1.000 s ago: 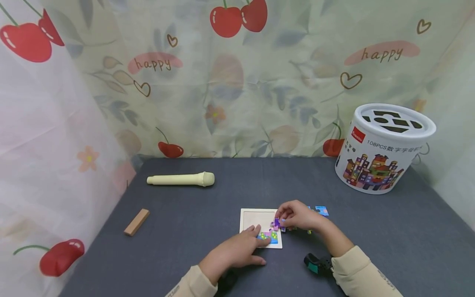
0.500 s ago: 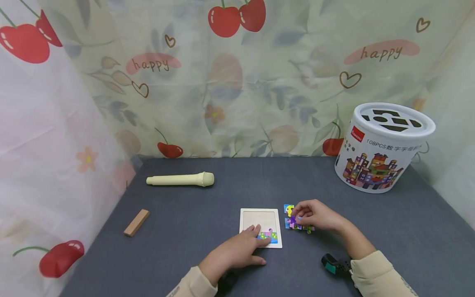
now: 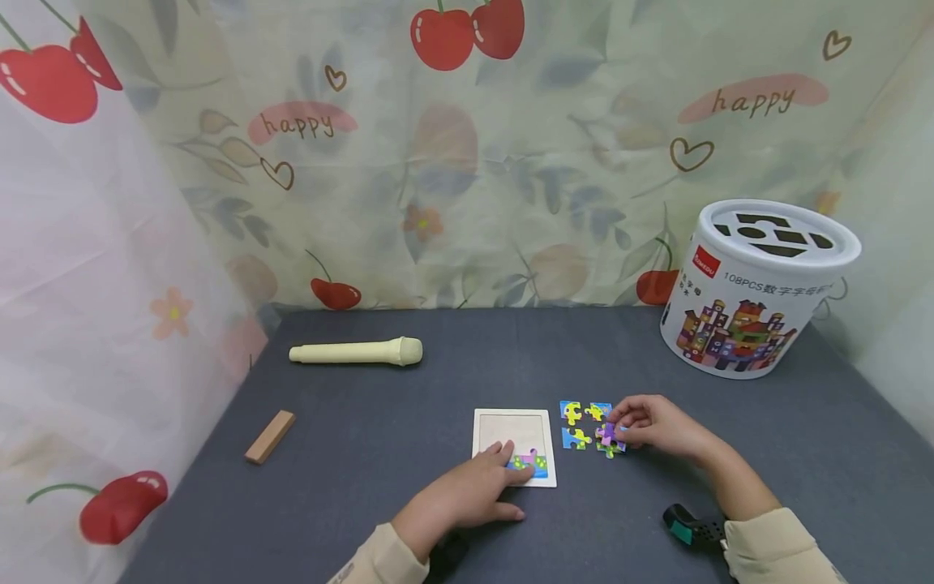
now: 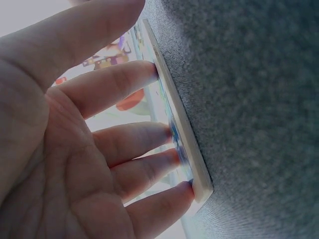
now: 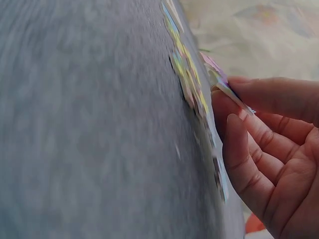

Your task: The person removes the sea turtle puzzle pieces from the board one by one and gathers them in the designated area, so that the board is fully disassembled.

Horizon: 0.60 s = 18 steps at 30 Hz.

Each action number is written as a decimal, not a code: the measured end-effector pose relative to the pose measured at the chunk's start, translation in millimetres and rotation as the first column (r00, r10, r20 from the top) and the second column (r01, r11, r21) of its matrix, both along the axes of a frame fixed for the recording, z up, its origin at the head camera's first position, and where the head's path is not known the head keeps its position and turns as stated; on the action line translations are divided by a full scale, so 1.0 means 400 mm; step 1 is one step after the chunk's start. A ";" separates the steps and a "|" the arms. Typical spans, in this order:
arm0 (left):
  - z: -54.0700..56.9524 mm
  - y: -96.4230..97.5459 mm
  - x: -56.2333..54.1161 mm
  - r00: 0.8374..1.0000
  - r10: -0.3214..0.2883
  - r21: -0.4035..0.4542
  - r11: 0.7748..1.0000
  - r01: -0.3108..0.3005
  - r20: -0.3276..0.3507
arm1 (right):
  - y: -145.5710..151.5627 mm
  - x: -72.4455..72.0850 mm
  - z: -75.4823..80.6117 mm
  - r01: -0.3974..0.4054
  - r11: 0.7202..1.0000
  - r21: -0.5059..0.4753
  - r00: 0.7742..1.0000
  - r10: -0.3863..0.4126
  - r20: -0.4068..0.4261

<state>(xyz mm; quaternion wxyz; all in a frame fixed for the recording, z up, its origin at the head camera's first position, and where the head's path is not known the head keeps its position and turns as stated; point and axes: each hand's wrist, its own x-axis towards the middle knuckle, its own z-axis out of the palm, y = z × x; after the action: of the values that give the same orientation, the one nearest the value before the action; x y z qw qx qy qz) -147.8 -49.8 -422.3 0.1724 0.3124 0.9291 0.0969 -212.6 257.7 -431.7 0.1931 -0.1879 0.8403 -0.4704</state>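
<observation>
Head view: the left hand [image 3: 467,491] rests, fingers extended and gripping nothing, on a square wooden tray [image 3: 514,428]. The right hand [image 3: 664,426] pinches a purple puzzle piece [image 3: 607,434], tilted and lifted just above the loose pieces [image 3: 571,412] right of the tray. Set pieces [image 3: 541,464] lie along the tray's near edge, partly hidden. I judge the step to be choosing or moving one piece; the next move likely calls for matching its tabs before pressing. Farther out on the tabletop [image 3: 350,503]: a wooden block [image 3: 270,436], toy microphone [image 3: 353,352] and white bucket [image 3: 740,324].
</observation>
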 end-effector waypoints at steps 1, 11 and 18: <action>0.000 0.000 0.000 1.000 -0.003 0.001 1.000 0.003 -0.003 | 0.007 0.001 0.000 0.005 1.000 0.001 1.000 -0.005 0.006; -0.003 -0.001 -0.001 1.000 -0.010 0.011 1.000 0.010 -0.009 | 0.064 0.017 -0.003 0.018 1.000 -0.006 1.000 -0.018 -0.003; -0.005 -0.002 -0.003 1.000 -0.009 0.004 1.000 0.009 0.011 | 0.080 0.024 -0.007 0.064 0.998 0.001 0.997 -0.064 0.037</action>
<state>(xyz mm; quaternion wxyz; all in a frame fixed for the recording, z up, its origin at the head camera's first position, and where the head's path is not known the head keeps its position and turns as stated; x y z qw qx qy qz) -149.0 -50.6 -424.2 0.1771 0.3166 0.9265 0.0997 -203.0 289.7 -434.4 0.1933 -0.1520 0.8423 -0.4797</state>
